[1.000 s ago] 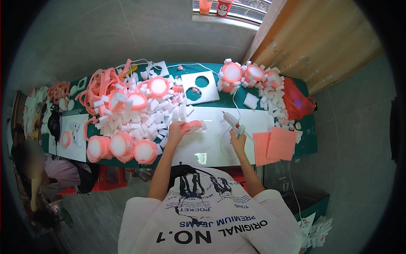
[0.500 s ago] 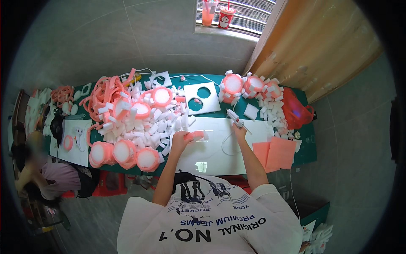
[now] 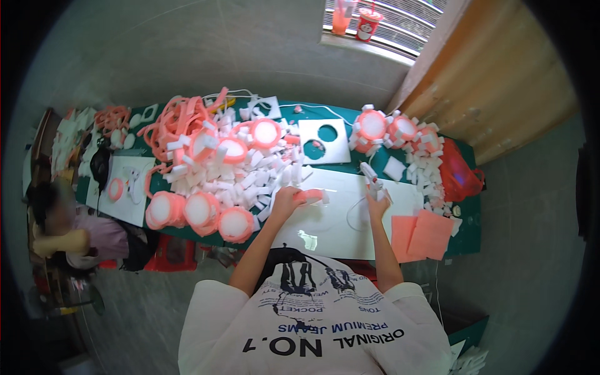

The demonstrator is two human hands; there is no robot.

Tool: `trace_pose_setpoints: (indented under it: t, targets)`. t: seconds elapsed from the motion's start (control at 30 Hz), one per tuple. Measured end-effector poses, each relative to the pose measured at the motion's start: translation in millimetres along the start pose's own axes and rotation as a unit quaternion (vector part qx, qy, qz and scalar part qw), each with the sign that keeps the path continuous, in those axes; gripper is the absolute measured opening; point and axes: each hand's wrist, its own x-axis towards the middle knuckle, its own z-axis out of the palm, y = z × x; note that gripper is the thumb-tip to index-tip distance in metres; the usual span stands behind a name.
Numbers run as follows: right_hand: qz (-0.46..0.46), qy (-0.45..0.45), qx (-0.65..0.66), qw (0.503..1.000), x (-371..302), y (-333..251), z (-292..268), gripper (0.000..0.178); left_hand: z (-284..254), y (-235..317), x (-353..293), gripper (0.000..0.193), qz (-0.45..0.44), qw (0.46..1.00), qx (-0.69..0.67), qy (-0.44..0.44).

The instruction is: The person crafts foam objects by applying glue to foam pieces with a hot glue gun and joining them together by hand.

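Over the left part of a glossy white board (image 3: 340,231), my left hand (image 3: 286,201) pinches a pink foam ring (image 3: 307,197), seen edge-on, with a white foam block (image 3: 325,197) at its right end. To its right, my right hand (image 3: 379,206) is wrapped round the handle of a white glue gun (image 3: 369,172). The gun's nozzle points away from me, apart from the ring. Its thin cord loops on the board. Loose white foam blocks (image 3: 250,181) are heaped just left of my left hand.
Stacked pink rings with white discs (image 3: 235,224) line the near left edge. A white sheet with two round holes (image 3: 340,147) lies behind the board. Pink foam sheets (image 3: 431,234) and a red bag (image 3: 461,170) are at right. Another person (image 3: 94,234) sits far left.
The whole view has swung left, so everything appears further right. Both hands keep their holds, with little movement relative to the board. The other person's arm has shifted.
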Motion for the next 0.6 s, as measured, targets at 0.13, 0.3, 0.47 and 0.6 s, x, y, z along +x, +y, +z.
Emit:
trace_pose_setpoints:
  t: [0.13,0.3,0.47,0.6]
  targets:
    - [0.106,0.018,-0.012,0.994,-57,-38,-38,0.042,-2,-3,-6,0.032,-0.028,1.0,-0.005,0.005]
    - [-0.11,-0.241,0.091,0.96,-85,-94,-50,0.048,-4,-1,-1,0.031,-0.027,0.999,0.013,-0.024]
    - [-0.209,-0.273,0.047,0.938,-67,-157,-37,0.047,-6,1,-1,0.031,-0.02,0.998,0.028,-0.048]
    - [-0.288,-0.334,-0.02,0.897,-64,-154,-13,0.045,-15,10,-6,0.034,0.015,0.994,0.076,-0.072]
